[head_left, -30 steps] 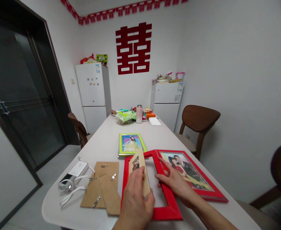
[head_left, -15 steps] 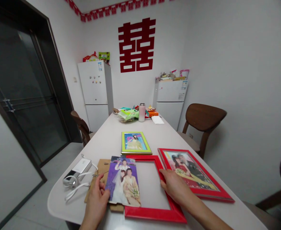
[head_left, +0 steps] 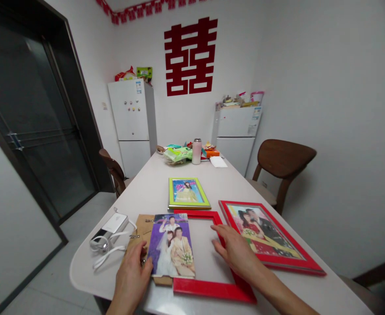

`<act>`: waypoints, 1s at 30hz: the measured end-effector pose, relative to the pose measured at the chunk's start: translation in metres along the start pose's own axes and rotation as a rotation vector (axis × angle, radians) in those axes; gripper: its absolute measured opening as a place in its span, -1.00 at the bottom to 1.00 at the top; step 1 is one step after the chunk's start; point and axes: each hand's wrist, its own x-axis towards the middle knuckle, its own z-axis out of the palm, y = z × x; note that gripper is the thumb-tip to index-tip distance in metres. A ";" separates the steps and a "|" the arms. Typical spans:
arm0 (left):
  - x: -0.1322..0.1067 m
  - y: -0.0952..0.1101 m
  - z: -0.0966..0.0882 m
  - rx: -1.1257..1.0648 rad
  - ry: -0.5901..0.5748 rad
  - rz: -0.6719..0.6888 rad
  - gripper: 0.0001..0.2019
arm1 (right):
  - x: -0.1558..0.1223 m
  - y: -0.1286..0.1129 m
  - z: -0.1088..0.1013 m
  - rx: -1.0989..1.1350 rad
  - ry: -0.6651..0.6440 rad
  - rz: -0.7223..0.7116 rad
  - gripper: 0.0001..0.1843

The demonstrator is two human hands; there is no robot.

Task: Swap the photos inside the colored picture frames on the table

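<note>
A wedding photo [head_left: 172, 249] with a purple background lies over the left part of an empty red picture frame [head_left: 208, 288] and over a brown backing board [head_left: 143, 227]. My left hand [head_left: 134, 272] rests over the board, its thumb by the photo's lower left edge and its fingers loosely bent apart from the thumb. Above the right side of the empty frame, my right hand [head_left: 236, 249] is open with fingers spread, holding nothing. Right of it lies a second red picture frame [head_left: 306, 264] with a couple's photo in it.
A lime-green framed picture [head_left: 189, 192] lies beyond the empty frame. At left sits a white adapter with cables [head_left: 113, 225]. Snack bags [head_left: 177, 155] and a pink bottle [head_left: 197, 152] stand at the table's far end. Wooden chairs [head_left: 284, 159] flank the table.
My right hand has let go of the empty frame's side and lifted, fingers opening. My left hand has loosened from the photo's edge. The photo now lies flatter, and the view has shifted slightly.
</note>
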 end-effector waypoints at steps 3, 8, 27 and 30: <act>0.000 0.001 0.001 0.002 0.021 0.052 -0.66 | 0.003 -0.013 0.009 0.269 -0.045 0.055 -0.55; -0.001 0.003 0.005 0.021 0.039 0.110 -0.69 | 0.016 -0.025 0.038 0.712 -0.165 0.246 -0.42; -0.009 0.038 0.019 0.013 0.013 0.518 -0.39 | 0.030 -0.071 0.007 1.322 -0.183 0.345 -0.65; -0.002 0.048 0.018 -0.187 0.114 0.555 -0.46 | 0.026 -0.080 -0.013 1.413 -0.162 0.271 -0.65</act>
